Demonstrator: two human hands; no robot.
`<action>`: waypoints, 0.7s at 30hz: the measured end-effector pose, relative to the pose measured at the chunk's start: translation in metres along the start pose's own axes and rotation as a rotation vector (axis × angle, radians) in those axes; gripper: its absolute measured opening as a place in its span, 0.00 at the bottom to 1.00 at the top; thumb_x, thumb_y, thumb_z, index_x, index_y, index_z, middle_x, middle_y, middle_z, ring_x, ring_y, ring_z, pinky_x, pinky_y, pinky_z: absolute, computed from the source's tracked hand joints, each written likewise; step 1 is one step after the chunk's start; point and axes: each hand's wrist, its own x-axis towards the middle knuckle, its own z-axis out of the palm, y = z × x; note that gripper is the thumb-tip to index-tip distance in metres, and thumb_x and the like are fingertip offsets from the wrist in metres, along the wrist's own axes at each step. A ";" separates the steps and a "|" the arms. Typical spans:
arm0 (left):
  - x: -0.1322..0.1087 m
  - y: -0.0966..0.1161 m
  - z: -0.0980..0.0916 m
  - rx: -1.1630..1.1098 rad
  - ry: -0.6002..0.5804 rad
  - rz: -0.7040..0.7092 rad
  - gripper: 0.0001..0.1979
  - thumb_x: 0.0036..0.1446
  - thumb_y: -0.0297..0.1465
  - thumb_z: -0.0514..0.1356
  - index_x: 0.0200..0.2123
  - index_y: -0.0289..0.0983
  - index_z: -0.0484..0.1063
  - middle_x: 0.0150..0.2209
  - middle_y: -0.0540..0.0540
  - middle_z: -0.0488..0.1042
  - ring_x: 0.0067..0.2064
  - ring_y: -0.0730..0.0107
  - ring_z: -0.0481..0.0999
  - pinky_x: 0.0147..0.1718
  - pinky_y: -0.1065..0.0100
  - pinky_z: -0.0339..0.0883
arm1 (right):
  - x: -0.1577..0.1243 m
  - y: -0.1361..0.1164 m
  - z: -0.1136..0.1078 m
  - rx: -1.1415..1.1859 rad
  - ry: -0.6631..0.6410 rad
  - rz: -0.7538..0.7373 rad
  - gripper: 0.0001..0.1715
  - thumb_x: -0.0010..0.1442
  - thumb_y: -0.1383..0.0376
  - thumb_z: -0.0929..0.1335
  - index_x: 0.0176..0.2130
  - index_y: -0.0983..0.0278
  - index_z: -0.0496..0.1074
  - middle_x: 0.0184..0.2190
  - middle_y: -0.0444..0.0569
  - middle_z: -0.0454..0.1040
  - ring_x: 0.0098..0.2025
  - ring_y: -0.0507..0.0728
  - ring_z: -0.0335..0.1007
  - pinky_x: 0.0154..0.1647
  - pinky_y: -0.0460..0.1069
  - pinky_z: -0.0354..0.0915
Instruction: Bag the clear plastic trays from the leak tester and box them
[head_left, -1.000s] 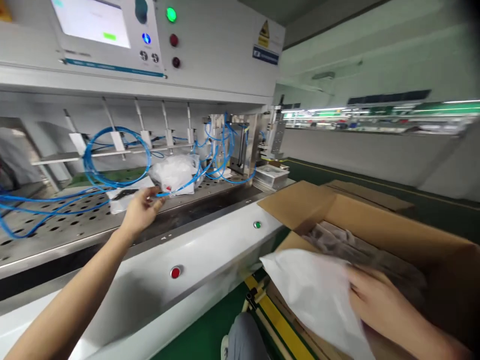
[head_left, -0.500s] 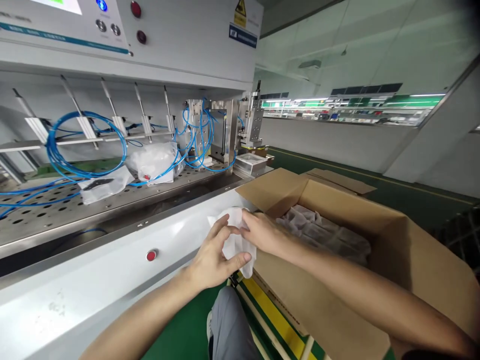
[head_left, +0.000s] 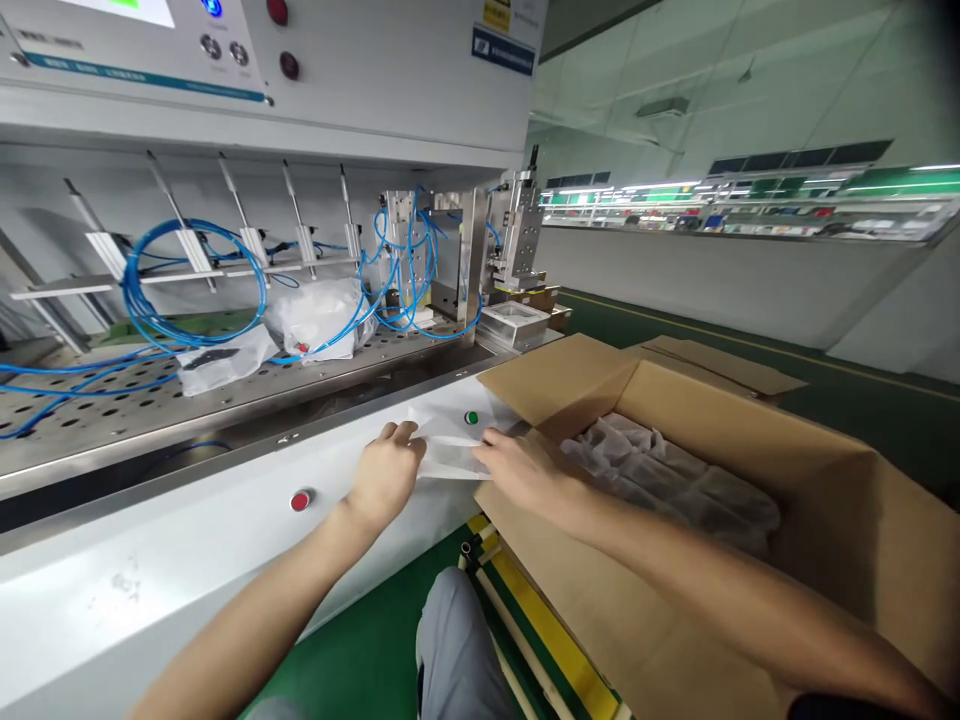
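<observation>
Pressing a white bag (head_left: 450,455) flat on the machine's white front panel (head_left: 187,530), left hand (head_left: 386,475) and right hand (head_left: 521,470) palm-down either side, no pinching, probably so it won't slide; open cardboard carton (head_left: 735,430) sits just past the right hand.

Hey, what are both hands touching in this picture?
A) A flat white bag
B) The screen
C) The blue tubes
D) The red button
A. The left hand and the right hand both rest on the flat white bag, which lies on the white machine front beside the green button.
</observation>
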 end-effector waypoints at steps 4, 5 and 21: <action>-0.004 0.011 0.013 0.017 0.027 0.063 0.21 0.63 0.19 0.54 0.55 0.37 0.77 0.66 0.36 0.66 0.56 0.50 0.74 0.47 0.56 0.79 | 0.010 -0.004 0.020 0.064 0.081 -0.077 0.28 0.63 0.78 0.61 0.57 0.61 0.73 0.44 0.51 0.77 0.35 0.57 0.75 0.31 0.48 0.58; -0.004 0.016 0.017 0.003 0.055 0.078 0.23 0.64 0.21 0.55 0.60 0.38 0.74 0.67 0.35 0.64 0.56 0.50 0.73 0.48 0.55 0.79 | 0.012 -0.006 0.024 0.107 0.124 -0.096 0.30 0.63 0.79 0.60 0.60 0.61 0.70 0.44 0.51 0.77 0.35 0.56 0.75 0.30 0.48 0.59; 0.028 -0.061 0.038 -0.441 -0.032 -0.101 0.19 0.59 0.21 0.51 0.47 0.39 0.75 0.44 0.43 0.80 0.44 0.59 0.80 0.45 0.64 0.71 | 0.019 -0.038 0.015 0.323 0.211 -0.248 0.34 0.69 0.57 0.70 0.69 0.63 0.64 0.46 0.53 0.82 0.43 0.62 0.80 0.42 0.50 0.70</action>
